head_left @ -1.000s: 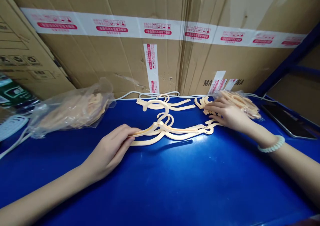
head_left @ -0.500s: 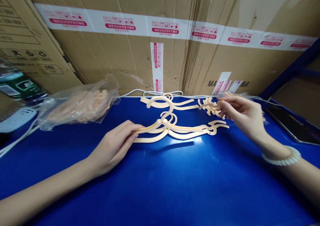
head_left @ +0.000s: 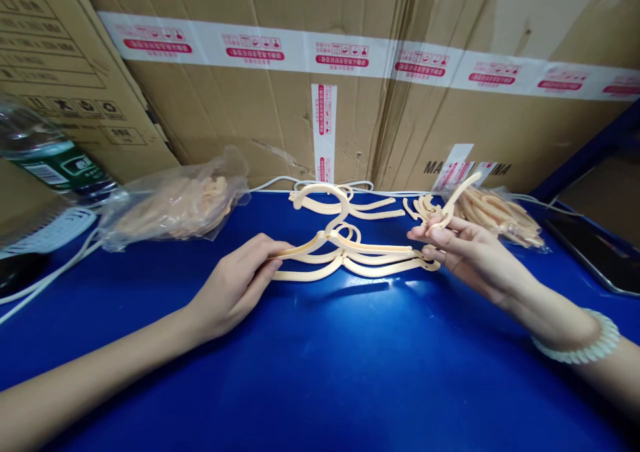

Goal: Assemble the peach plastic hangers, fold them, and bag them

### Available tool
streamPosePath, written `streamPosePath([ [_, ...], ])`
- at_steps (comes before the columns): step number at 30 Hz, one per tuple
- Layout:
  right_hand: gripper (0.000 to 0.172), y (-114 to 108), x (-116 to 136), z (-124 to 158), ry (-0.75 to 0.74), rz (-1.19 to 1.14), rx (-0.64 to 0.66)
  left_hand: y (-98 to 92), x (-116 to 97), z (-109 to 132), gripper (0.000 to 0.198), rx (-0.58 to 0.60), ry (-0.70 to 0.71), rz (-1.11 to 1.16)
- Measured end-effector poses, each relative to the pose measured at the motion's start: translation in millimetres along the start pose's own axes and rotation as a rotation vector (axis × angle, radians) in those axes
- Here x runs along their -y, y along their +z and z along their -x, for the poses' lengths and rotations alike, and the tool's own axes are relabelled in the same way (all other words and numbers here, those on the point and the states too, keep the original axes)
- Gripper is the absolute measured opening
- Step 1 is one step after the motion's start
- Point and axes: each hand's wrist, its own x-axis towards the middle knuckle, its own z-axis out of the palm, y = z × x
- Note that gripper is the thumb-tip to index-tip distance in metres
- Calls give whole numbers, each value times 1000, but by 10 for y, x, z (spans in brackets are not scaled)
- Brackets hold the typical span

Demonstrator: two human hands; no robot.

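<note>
Cream plastic makes up the work in hand: we hold one clothes hanger point(head_left: 326, 235) above the near group, hook up, at the centre of the blue tabletop point(head_left: 325, 379). Our left hand point(head_left: 235, 282) pinches its left arm between thumb and fingers. Our right hand point(head_left: 480, 259), palm partly turned up, pinches a small curved piece point(head_left: 459, 194) between thumb and fingers, its free end pointing up and to the far right. The held hanger's right end lies just beside the right fingertips; we cannot tell whether they touch.

Further cream hangers point(head_left: 310, 276) lie below and just beyond the held one, overlapping it from our viewpoint. We record a second group, the far hangers point(head_left: 377, 215), near the carton point(head_left: 225, 112). Right of these, beyond the right hand, is a loose heap of small curved parts point(head_left: 425, 205).

Clear bag, left point(head_left: 170, 205): filled with cream parts. Clear bag, right point(head_left: 500, 215): likewise, partly behind the hand. Far left we note a green-labelled bottle point(head_left: 55, 162) and a white slotted brush head point(head_left: 60, 229); at right, a dark flat-screened device point(head_left: 595, 249). A pale beaded bracelet point(head_left: 580, 345) circles our right wrist.
</note>
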Motion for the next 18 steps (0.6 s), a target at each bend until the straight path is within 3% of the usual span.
streamPosePath([
  [14, 25, 45, 4, 50, 179, 41, 298, 1, 1, 8, 24, 7, 14, -17],
  [18, 23, 56, 5, 67, 217, 24, 304, 15, 3, 14, 24, 15, 27, -15],
])
